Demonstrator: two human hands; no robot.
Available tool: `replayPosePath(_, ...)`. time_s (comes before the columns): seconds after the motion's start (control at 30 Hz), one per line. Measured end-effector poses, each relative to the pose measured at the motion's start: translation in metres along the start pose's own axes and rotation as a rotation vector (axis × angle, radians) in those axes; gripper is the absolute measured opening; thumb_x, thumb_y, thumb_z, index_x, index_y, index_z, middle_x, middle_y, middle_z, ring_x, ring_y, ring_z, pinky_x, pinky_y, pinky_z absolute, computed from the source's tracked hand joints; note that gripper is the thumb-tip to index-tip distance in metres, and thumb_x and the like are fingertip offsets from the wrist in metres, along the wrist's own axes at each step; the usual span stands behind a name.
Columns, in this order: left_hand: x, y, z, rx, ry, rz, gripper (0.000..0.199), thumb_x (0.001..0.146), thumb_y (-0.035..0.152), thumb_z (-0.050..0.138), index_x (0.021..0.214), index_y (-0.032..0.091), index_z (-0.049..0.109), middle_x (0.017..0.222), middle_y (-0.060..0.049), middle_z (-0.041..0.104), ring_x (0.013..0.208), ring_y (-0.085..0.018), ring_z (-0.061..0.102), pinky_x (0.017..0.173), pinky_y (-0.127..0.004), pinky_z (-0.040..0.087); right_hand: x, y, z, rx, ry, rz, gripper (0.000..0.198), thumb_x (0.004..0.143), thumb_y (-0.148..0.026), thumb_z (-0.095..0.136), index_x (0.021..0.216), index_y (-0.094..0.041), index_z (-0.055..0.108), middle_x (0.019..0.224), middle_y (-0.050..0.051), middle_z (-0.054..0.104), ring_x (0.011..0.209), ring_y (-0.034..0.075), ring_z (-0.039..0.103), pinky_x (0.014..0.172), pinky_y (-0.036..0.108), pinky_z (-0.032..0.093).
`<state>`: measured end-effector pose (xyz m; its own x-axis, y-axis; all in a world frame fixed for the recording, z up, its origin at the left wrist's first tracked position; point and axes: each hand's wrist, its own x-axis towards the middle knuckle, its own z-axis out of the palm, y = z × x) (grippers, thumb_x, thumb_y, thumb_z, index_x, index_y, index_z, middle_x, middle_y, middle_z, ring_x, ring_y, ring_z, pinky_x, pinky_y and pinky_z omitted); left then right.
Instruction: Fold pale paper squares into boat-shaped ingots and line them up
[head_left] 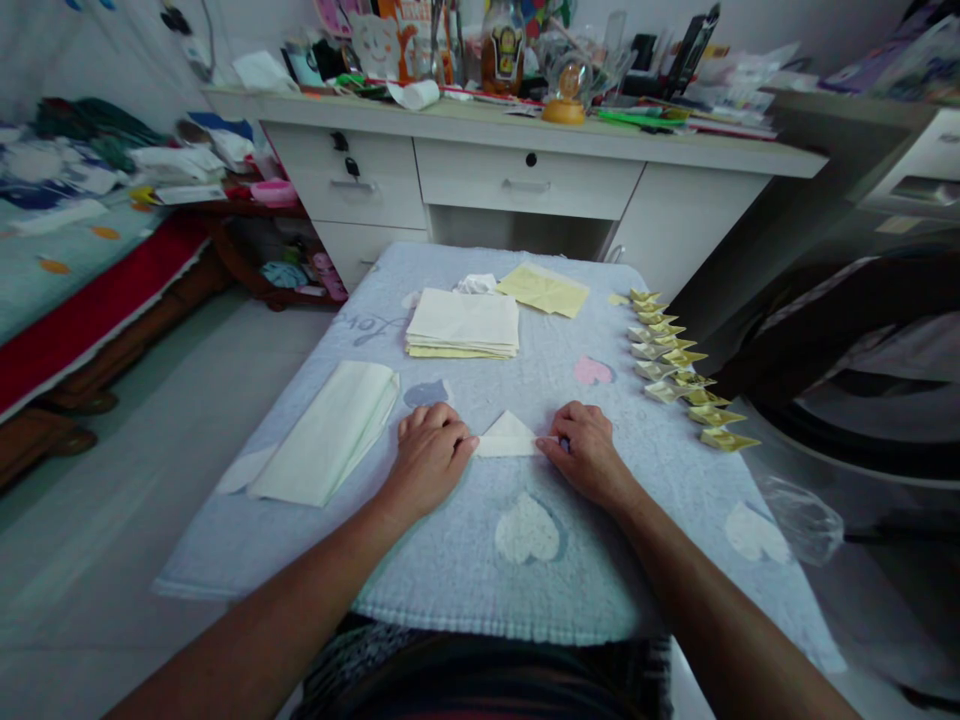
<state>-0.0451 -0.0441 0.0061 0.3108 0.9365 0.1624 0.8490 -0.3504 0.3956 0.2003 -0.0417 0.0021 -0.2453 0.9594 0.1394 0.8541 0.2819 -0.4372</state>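
A small sheet of folded cream paper point(507, 436) lies on the blue cloth, with a triangular peak on its far side and a straight band along its near side. My left hand point(435, 450) is closed on the band's left end, thumb and fingers pressed together. At the right end, my right hand point(585, 448) pinches the band between thumb and curled forefinger. Beyond the hands sits a stack of cream and yellow paper point(463, 322). Left of my left hand lies a thicker folded bundle of pale paper point(330, 430). Several folded yellow paper boats point(679, 355) line the table's right edge.
A blue patterned cloth point(420, 590) covers the table. Yellow sheets point(546, 290) and crumpled white paper point(476, 284) lie at its far side. Behind stands a white desk point(525, 185) crowded with jars and stationery. A bed point(90, 290) is at left, a front-loading washing machine point(862, 360) at right.
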Motion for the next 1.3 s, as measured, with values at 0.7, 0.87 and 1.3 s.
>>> replayPosePath(0.7, -0.0014, 0.0032, 0.0002, 0.108, 0.030, 0.018, 0.016, 0.086, 0.030, 0.056, 0.075, 0.020, 0.061, 0.092, -0.005, 0.059, 0.091, -0.024, 0.047, 0.077, -0.040, 0.034, 0.0008, 0.0017, 0.0004, 0.009, 0.029, 0.061, 0.025, 0.079, -0.034, 0.069, 0.060, -0.019, 0.061, 0.088, 0.006, 0.059, 0.088, 0.023, 0.047, 0.079, 0.040, 0.034)
replayPosePath(0.87, -0.0040, 0.0043, 0.0029, 0.168, 0.056, 0.049, 0.013, 0.086, 0.030, 0.057, 0.078, 0.020, 0.060, 0.091, -0.006, 0.057, 0.092, -0.024, 0.046, 0.079, -0.040, 0.034, 0.0001, 0.0007, -0.0006, 0.007, 0.025, 0.075, 0.023, 0.078, -0.032, 0.069, 0.061, -0.019, 0.060, 0.089, 0.005, 0.058, 0.089, 0.023, 0.047, 0.080, 0.040, 0.034)
replayPosePath(1.3, -0.0009, -0.0014, 0.0082, 0.087, -0.004, 0.424, 0.034, 0.089, 0.014, 0.055, 0.115, 0.034, 0.061, 0.107, -0.003, 0.060, 0.102, -0.022, 0.045, 0.086, -0.037, 0.035, -0.0004, 0.0033, -0.0007, -0.015, 0.055, 0.046, 0.018, 0.078, -0.029, 0.066, 0.063, -0.020, 0.061, 0.089, 0.006, 0.058, 0.088, 0.023, 0.047, 0.077, 0.039, 0.034)
